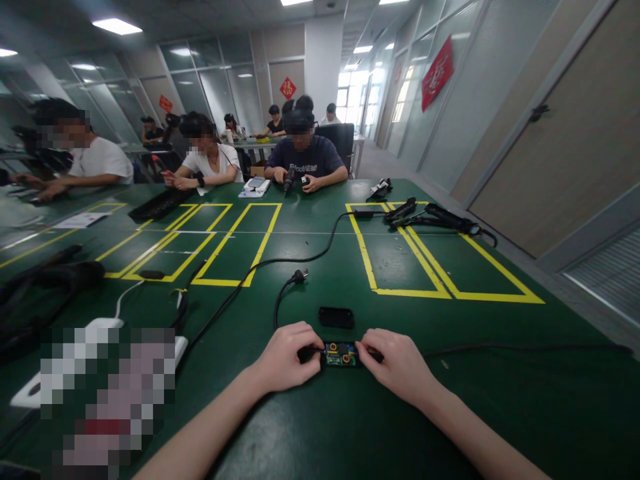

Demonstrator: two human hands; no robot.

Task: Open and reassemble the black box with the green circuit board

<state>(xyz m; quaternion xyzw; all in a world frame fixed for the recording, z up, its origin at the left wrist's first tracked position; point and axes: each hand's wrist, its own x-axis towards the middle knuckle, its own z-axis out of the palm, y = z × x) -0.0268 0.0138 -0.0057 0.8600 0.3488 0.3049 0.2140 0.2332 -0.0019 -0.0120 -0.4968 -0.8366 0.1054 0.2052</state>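
A small green circuit board [342, 354] with copper-wound coils lies in an open black housing on the table, between my two hands. On its left side, my left hand [290, 357] is closed, fingertips pinched on the black cable where it enters the board's end. My right hand [395, 363] is closed in the same way at the right end, pinching the other black cable [480, 347], which runs off to the right. Just beyond the board rests a black plastic cover [336, 317], its hollow side up. A power plug [300, 276] lies farther away, its cord curving back toward my left hand.
Yellow tape [410, 292] marks rectangles on the green table [310, 433]. A white power strip [103, 327] lies at left, partly blurred out. Black cabled devices [440, 217] sit at far right. Across the table, a person [305, 157] holds a power drill [289, 179]; others sit nearby.
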